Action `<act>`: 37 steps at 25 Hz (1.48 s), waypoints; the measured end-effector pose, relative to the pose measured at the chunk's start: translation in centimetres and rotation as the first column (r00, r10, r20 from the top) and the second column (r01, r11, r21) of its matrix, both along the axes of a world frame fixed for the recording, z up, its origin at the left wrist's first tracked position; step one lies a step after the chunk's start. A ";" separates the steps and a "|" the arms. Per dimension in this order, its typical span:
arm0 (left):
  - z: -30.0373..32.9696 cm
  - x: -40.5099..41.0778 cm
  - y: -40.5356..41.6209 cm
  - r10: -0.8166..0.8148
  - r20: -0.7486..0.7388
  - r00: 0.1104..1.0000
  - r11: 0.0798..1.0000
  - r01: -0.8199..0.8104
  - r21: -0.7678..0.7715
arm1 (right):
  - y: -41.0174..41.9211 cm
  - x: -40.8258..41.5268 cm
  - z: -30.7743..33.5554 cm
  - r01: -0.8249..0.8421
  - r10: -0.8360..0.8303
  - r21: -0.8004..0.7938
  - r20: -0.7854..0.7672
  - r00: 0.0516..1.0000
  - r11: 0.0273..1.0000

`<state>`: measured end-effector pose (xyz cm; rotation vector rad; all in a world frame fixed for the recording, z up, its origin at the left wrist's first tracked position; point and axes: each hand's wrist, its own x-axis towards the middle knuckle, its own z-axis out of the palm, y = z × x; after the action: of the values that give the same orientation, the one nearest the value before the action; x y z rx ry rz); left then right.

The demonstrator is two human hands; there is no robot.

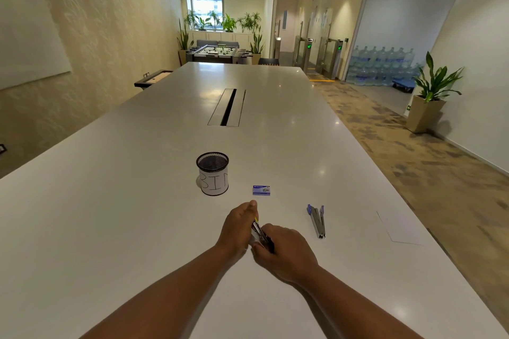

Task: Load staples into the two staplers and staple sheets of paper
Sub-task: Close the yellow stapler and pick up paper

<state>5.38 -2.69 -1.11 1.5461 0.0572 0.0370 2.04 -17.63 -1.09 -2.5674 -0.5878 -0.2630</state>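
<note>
Both hands met over the white worktop [110, 215], the left hand [238, 228] and the right hand [286, 252] each with its grip clamped on a metal stapler [259, 234] held between them. A blue staple box [261, 190] lay just beyond, beside a mesh cup [213, 173] labelled "BIN". The second stapler [317, 220], blue-tipped, lay open to the right, with a paper sheet [398, 227] farther right.

"bin" handwritten on the mesh cup's paper label [214, 185].

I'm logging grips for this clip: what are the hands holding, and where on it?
Both hold one stapler: the left hand along its left side, the right hand around its near end.
</note>
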 end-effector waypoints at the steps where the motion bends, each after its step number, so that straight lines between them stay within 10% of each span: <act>1: 0.0 0.0 -0.2 0.008 -0.005 1.000 1.000 -0.008 0.015 | 0.1 0.0 0.0 0.001 -0.001 -0.013 0.006 1.000 1.000; 26: 0.0 0.2 -0.6 0.039 0.109 0.993 0.941 -0.074 0.330 | 0.0 -0.5 -0.2 -0.040 0.048 -0.091 0.086 0.995 0.995; 37: -0.4 -1.2 -2.6 -0.020 0.060 0.998 1.000 0.020 -0.006 | -2.7 -2.7 1.1 0.374 -0.384 0.262 -0.014 0.923 0.890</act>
<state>4.21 -5.32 -1.53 1.5374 -0.0055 0.0672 -0.63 -20.29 0.05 -2.4022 -0.0467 -0.4884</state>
